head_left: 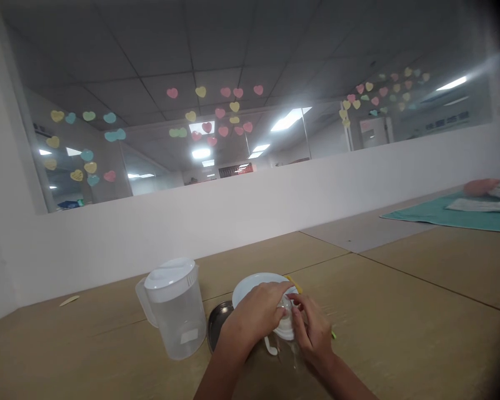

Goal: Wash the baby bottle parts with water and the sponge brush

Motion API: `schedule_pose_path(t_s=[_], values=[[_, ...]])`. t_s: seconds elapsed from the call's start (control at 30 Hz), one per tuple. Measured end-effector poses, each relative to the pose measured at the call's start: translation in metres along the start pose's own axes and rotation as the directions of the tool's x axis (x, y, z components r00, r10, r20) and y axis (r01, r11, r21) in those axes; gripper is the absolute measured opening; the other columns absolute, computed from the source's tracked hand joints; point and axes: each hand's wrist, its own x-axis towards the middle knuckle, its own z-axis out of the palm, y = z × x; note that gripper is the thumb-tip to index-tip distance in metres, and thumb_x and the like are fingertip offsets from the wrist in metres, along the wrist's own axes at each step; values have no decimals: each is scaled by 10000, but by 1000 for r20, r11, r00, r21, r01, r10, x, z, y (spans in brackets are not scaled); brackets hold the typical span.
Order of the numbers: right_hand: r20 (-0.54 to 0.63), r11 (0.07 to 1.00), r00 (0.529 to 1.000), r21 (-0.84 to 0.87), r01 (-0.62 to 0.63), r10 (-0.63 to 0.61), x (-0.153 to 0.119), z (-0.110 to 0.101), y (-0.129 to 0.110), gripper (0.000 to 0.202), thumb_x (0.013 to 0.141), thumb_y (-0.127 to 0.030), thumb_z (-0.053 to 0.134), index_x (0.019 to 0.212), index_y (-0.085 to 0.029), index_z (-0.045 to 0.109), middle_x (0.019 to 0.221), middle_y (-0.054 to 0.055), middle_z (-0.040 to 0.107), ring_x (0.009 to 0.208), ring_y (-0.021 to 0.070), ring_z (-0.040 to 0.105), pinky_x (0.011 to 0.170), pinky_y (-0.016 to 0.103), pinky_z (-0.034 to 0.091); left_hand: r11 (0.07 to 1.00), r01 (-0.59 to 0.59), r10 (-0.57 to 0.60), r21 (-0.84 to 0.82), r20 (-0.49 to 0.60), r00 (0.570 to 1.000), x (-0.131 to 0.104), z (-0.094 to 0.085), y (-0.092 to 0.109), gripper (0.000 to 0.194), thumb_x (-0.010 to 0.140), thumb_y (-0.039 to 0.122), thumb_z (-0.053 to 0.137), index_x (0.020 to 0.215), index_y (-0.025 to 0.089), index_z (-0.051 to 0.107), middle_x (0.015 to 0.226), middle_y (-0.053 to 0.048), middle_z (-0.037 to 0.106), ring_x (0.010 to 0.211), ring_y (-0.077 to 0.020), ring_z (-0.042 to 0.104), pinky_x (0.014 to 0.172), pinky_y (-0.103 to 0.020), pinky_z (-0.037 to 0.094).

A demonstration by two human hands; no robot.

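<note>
Between my hands, low in the middle of the head view, is a small clear rounded container with a white ring-like lower part (286, 333). My left hand (256, 311) curls over its left side and top. From the right, my right hand (314, 328) grips it with thumb and fingers. A white curved piece, perhaps a spoon or handle (270, 348), shows just below my left hand. Behind the hands lies a pale blue-white plate (254, 282), partly covered by my left hand. To its left, a dark metal dish (217, 322) is partly hidden by my left wrist.
A clear plastic pitcher (179, 316) with a white lid stands at left. A yellow strip (295, 283) shows beside the plate, and a small green piece (334, 335) near my right hand. At far right are a teal cloth (433, 214) and a person's hand (481, 186).
</note>
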Motion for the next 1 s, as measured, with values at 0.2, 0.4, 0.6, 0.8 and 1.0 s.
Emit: schedule_pose_path(t_s=[0.2,0.4,0.6,0.8,1.0], values=[[19,998,998,21,53,-54,-4,2,-3,282,892,-267,425,1137,-163,518,925,109,681,789,212,674,660,319,543,1000,25,-25,0,-11,1000,2,2,-3,564,834,188,483,1384,267,384,1379,-24,497,1258,-214,456,1084,-325,329],[36,998,998,16,60,-60,-5,2,-1,278,897,-251,419,1145,-158,504,925,109,678,798,210,675,674,324,547,999,35,-35,6,-5,999,1,2,-2,558,831,177,471,1376,273,397,1370,-21,508,1250,-213,464,1073,-324,342],[38,998,997,22,66,-67,-5,3,0,274,900,-255,426,1143,-153,503,926,107,669,771,192,666,657,308,541,999,47,-46,15,-23,999,1,2,-2,542,835,194,473,1369,265,410,1368,-26,509,1251,-222,460,1062,-340,360],[50,999,998,29,36,-37,-5,3,-1,269,898,-266,434,1130,-156,514,887,89,668,741,186,661,635,299,535,997,66,-65,31,-37,997,0,0,1,542,819,178,491,1349,277,437,1341,-24,536,1225,-227,488,1029,-335,395],[39,999,999,29,30,-31,-4,2,-3,273,896,-280,439,1126,-157,520,834,71,669,702,180,661,607,284,527,999,45,-44,13,-56,997,-1,0,2,536,807,159,494,1331,268,464,1336,-29,542,1220,-219,494,1036,-325,393]])
